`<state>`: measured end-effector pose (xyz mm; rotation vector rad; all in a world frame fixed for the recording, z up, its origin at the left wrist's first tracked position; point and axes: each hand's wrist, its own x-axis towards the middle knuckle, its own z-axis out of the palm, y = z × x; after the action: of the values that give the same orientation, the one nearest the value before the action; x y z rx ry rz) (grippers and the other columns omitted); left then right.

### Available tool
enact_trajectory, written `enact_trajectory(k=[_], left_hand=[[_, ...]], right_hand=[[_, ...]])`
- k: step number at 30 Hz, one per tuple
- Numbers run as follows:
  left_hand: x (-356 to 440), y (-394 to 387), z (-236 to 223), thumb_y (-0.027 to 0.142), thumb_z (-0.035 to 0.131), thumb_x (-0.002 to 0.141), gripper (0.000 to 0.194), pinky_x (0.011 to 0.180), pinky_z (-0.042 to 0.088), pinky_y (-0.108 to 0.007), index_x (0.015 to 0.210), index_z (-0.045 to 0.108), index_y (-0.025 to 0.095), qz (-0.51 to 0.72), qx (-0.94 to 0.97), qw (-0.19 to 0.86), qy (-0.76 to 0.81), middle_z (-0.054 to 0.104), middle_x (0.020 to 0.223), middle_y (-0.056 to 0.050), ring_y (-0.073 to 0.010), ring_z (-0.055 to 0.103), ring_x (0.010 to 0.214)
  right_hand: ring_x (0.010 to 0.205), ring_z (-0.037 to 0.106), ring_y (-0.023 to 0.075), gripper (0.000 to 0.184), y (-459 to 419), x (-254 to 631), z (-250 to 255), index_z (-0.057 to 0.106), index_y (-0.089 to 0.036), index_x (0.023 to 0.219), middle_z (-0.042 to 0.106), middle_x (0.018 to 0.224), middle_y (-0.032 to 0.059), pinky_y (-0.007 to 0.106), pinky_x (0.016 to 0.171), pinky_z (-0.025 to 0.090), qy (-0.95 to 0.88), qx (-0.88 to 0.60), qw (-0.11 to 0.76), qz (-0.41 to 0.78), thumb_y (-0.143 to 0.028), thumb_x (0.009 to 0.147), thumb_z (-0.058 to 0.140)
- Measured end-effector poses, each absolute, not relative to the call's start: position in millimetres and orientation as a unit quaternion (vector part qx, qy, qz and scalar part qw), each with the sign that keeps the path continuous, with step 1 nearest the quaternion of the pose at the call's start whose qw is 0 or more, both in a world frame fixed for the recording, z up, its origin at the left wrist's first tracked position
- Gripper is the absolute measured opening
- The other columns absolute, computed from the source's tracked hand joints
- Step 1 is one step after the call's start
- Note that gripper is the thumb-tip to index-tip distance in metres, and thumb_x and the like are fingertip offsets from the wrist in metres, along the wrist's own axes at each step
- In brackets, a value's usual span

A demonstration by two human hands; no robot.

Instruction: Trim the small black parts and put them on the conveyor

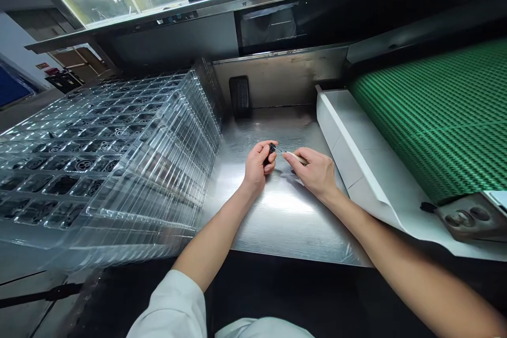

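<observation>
Leftward, at 9 o'clock from the work, a stack of clear plastic blister trays [119, 169] rises in a slanted wall, with dark round parts [84, 165] sitting in its pockets. The left hand [257, 166] is curled closed around a small dark part [271, 151], gripping it between fingers and thumb. The right hand [311, 171] pinches a slim pale-handled tool [295, 156], its thin metal tip just beside that part; whether they touch is too small to tell. Both hands hover over a stainless steel tabletop [277, 216], with a black ribbed block [240, 96] at 12 o'clock. A slip of the tip could jab the left fingers, and a loosened grip could drop the part onto the slick steel, where it might skitter toward the front edge at 6 o'clock. Open steel lies mostly at 6 o'clock; the trays crowd any wide leftward sweep. Rightward, a white liner [348, 153] bounds the tabletop at 3 o'clock, ahead of a green conveyor belt [428, 116] at 2 o'clock and a knobbed control unit [467, 216] at 4 o'clock.
</observation>
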<state>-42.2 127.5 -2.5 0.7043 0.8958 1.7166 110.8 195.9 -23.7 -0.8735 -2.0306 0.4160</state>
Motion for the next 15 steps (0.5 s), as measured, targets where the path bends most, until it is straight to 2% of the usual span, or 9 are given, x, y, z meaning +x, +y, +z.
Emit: enact_trajectory(k=[8,15], left_hand=[[-42.7,127.1,0.1,0.037,0.070,0.092,0.026,0.046,0.015,-0.018,0.107,0.064,0.016,0.717,0.272,0.519,0.377,0.044,0.067,0.004,-0.0038,0.027,0.046],[-40.5,128.1,-3.6,0.038,0.070,0.093,0.026,0.045,0.016,-0.017,0.107,0.064,0.017,0.701,0.269,0.543,0.375,0.046,0.067,0.004,-0.0036,0.027,0.045]], right_hand=[[0.063,0.055,0.0180,0.053,195.9,110.8,-20.8,0.063,-0.022,0.073,0.062,0.070,0.0022,0.033,0.063,0.035,-0.801,-0.359,0.436,0.198,-0.066,0.102,0.055],[0.068,0.056,0.0199,0.047,191.9,107.8,-14.5,0.066,-0.022,0.080,0.064,0.074,0.0027,0.033,0.069,0.042,-0.770,-0.342,0.459,0.281,-0.063,0.100,0.058]])
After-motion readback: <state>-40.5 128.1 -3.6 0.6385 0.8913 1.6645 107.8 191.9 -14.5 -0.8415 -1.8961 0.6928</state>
